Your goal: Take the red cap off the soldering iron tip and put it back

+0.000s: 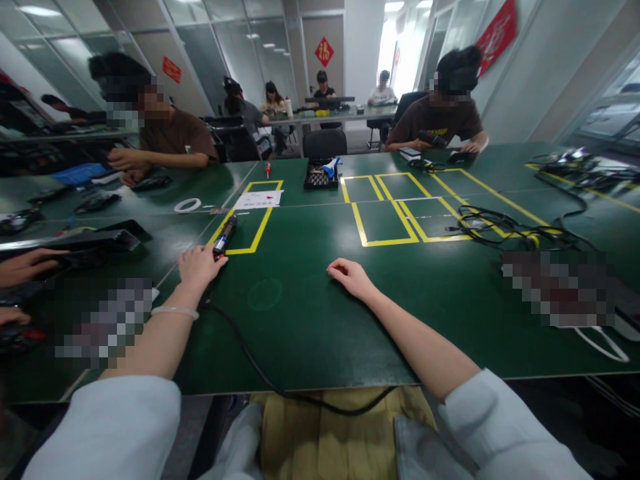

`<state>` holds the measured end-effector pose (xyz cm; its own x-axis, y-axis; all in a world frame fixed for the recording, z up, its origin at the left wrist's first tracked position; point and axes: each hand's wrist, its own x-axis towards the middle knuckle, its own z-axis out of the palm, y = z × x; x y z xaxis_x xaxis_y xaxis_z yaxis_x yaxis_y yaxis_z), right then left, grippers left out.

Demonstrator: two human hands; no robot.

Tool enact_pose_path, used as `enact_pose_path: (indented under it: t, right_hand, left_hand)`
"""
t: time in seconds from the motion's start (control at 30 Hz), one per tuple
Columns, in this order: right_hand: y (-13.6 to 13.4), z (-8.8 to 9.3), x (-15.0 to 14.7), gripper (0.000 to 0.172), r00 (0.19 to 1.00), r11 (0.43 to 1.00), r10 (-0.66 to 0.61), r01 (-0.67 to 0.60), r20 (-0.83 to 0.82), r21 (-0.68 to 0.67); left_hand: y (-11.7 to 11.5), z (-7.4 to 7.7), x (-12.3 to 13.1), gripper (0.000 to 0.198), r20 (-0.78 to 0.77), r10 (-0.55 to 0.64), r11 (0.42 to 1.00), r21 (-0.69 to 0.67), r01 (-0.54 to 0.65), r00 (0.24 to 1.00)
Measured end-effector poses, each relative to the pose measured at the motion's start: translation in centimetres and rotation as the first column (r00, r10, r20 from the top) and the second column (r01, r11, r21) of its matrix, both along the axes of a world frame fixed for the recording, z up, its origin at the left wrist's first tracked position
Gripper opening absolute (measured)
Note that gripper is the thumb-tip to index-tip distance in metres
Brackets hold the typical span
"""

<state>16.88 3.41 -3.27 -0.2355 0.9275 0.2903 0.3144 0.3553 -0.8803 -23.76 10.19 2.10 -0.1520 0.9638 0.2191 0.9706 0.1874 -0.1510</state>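
1. A black cable (260,375) runs from the near edge of the green bench (310,333) up towards the left grip (200,265).
2. The left grip, a bare hand with a pale bracelet at the wrist, has its fingers folded over the near end of a black power screwdriver (225,235). The tool lies flat on the bench, pointing away, across the near left corner of a yellow taped rectangle (260,227).
3. The right grip (350,273) rests knuckles-up on bare bench, well apart from the tool, fingers curled in on nothing.
4. Far left, another person's hand (25,265) lies by dark equipment.
5. Farther off are a white sheet (258,199) inside the rectangle, a white tape roll (187,205), and a black tray (320,175).
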Motion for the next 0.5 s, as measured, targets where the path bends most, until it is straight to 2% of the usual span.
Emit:
enact_pose_path:
  t: [0.13,0.27,0.37,0.43,0.47,0.5]
  right_hand:
    - [0.1,-0.1,0.0,0.019,1.0,1.0,0.005,-0.005,0.009,-0.005]
    - [0.0,-0.1,0.0,0.019,1.0,1.0,0.006,-0.006,0.009,-0.009]
    - [0.0,-0.2,-0.1,0.019,1.0,1.0,0.011,-0.011,0.007,-0.012]
    - [0.1,-0.3,-0.1,0.018,1.0,1.0,0.02,-0.02,0.002,-0.011]
    - [0.1,-0.3,-0.1,0.018,1.0,1.0,0.026,-0.026,-0.003,-0.012]
    - [0.1,-0.4,-0.2,0.018,0.999,0.999,0.031,-0.031,-0.009,-0.013]
  left_hand:
    - [-1.1,0.3,1.6,0.045,0.044,0.041,0.998,0.039,-0.043,0.998]
    - [-1.0,0.9,2.6,0.039,0.082,0.084,0.995,0.05,-0.089,0.993]
    - [-0.7,1.3,4.4,0.036,0.203,0.021,0.991,0.127,-0.048,0.979]
    - [-0.8,1.2,6.9,0.031,0.422,-0.12,0.988,0.141,0.066,0.898]
    - [-1.0,1.1,8.5,0.029,0.561,-0.195,0.98,0.134,0.144,0.804]
    - [-1.4,0.9,10.3,0.028,0.7,-0.259,0.962,0.125,0.243,0.666]
